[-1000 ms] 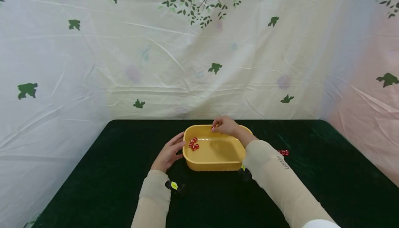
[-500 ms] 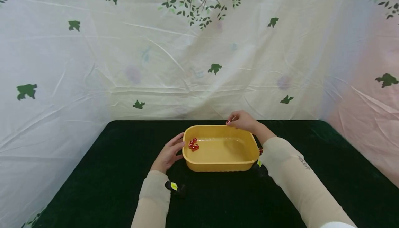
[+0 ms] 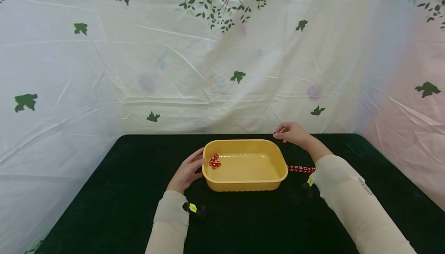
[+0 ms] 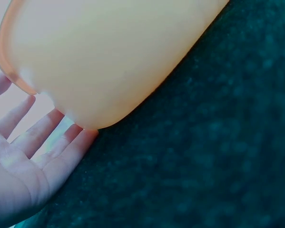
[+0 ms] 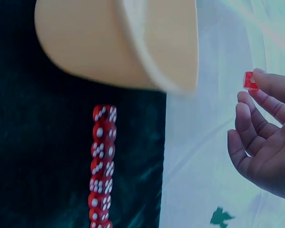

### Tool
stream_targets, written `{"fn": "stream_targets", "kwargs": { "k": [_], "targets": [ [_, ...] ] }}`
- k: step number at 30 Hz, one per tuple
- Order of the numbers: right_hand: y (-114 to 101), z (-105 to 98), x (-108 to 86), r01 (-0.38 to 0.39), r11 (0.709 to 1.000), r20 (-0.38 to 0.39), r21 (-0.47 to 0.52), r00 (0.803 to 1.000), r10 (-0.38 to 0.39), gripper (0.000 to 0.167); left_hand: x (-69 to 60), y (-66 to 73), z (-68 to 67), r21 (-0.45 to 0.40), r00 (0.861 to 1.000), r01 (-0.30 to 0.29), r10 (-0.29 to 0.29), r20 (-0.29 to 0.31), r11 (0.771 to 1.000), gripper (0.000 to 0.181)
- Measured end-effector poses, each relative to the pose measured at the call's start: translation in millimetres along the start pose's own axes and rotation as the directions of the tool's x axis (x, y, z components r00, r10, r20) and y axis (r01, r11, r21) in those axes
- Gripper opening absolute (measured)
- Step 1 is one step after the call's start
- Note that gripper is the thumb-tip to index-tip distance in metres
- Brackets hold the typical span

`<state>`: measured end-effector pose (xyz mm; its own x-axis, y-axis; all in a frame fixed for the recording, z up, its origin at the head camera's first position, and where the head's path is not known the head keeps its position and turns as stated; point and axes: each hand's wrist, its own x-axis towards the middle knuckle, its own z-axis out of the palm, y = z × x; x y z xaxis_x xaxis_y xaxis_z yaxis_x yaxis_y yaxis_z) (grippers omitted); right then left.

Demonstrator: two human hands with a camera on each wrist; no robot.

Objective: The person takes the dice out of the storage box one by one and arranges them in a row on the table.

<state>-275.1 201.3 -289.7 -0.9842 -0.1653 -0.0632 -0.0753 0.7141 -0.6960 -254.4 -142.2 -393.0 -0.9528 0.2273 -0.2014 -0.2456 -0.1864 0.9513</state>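
Observation:
A yellow plastic basin (image 3: 245,186) stands on the dark green cloth, with several red dice (image 3: 214,162) at the left of its floor. My left hand (image 3: 185,172) rests its spread, fairly straight fingers against the basin's left wall; the left wrist view shows the fingertips (image 4: 56,114) touching it. Beyond the basin's back right corner, my right hand (image 3: 293,134) is raised, pinching one red die (image 5: 249,80) between thumb and forefinger. A straight row of red dice (image 5: 102,166) lies right of the basin, its far end hidden by the right sleeve in the head view.
The dark green cloth (image 3: 114,200) covers the table to its rounded back corners. Behind it hangs a pale curtain (image 3: 194,92) with green leaf prints. A small black camera (image 3: 196,211) is strapped to the left wrist.
My right hand has moved right with the die, from above the basin to beyond its back right corner. More of the dice row now shows. The left hand stays at the basin.

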Motion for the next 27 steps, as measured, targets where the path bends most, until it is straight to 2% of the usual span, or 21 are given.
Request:
{"fn": "stream_targets", "kwargs": {
  "k": [11, 19, 27],
  "targets": [
    [35.2, -14.0, -22.3, -0.031, 0.999, -0.022, 0.042, 0.999, 0.032, 0.028, -1.0, 2.1, -0.3, 0.004, 1.000, 0.003, -0.003, 0.008, 1.000, 0.048],
    [58.7, -20.0, -40.8, -0.085, 0.996, -0.056, 0.023, 0.995, 0.086, 0.029, 0.3, 0.9, 0.0, -0.001, 1.000, 0.007, -0.007, 0.001, 1.000, 0.049],
    [80.3, -27.4, -57.8, -0.094, 0.992, -0.070, 0.081, 0.993, 0.100, 0.031, 0.9, 0.8, -0.3, -0.014, 1.000, 0.005, -0.005, 0.001, 1.000, 0.049]
  ]
}}
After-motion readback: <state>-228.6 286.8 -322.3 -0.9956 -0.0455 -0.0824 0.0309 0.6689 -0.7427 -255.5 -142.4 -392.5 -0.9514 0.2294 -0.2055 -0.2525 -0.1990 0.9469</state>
